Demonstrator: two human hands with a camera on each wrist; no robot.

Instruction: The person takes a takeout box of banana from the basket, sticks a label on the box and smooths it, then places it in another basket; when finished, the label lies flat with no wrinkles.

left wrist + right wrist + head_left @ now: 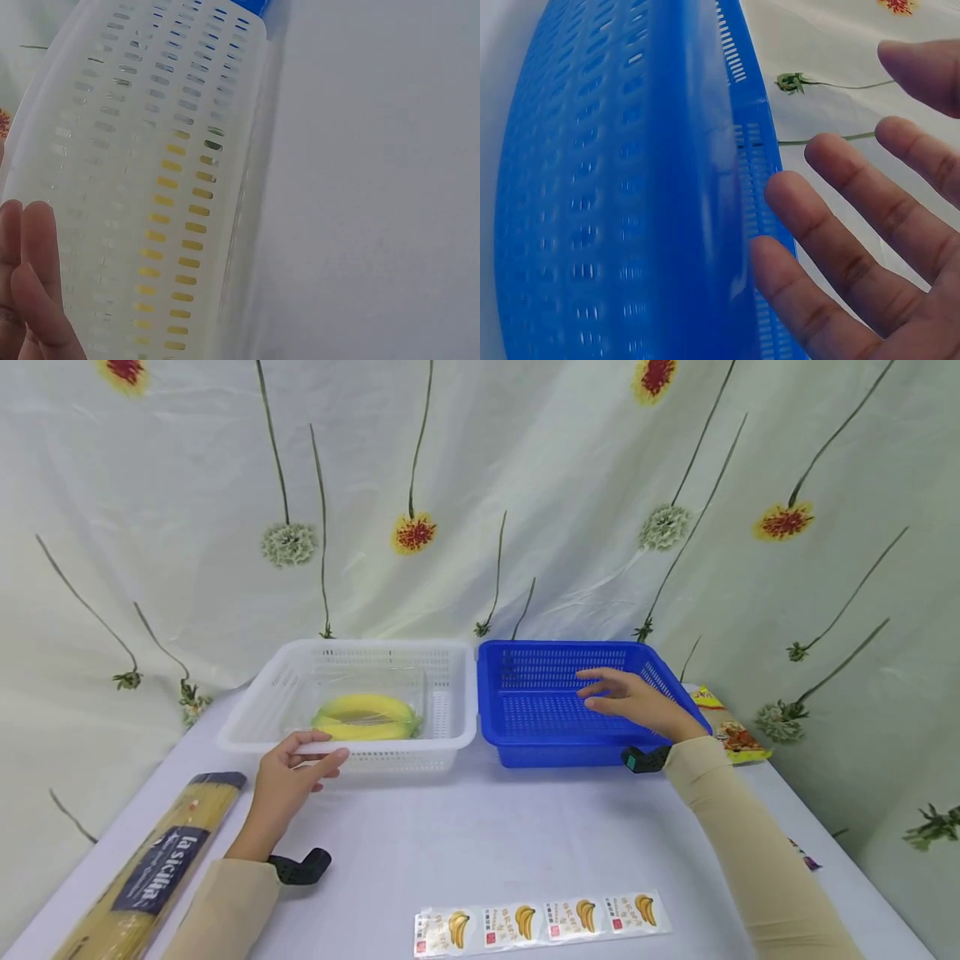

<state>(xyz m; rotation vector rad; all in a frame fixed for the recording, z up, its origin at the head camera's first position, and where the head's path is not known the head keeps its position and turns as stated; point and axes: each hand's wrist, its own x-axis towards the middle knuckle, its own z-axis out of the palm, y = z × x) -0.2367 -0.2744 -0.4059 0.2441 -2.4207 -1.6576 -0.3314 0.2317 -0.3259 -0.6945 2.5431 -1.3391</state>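
Observation:
My left hand is at the front rim of a white plastic basket, with loosely bent fingers close to the rim. In the left wrist view its fingers overlap the slotted basket wall. Inside this basket lie yellow bananas with greenish ends, in a clear plastic container. My right hand hovers over the right part of a blue plastic basket, its fingers spread. Nothing sits between those fingers in the right wrist view.
A long pack of spaghetti lies at the left. A strip of banana stickers lies at the table's front. Right of the blue basket is a yellow snack bag. A small packet peeks from behind the right sleeve. A flowered curtain hangs behind.

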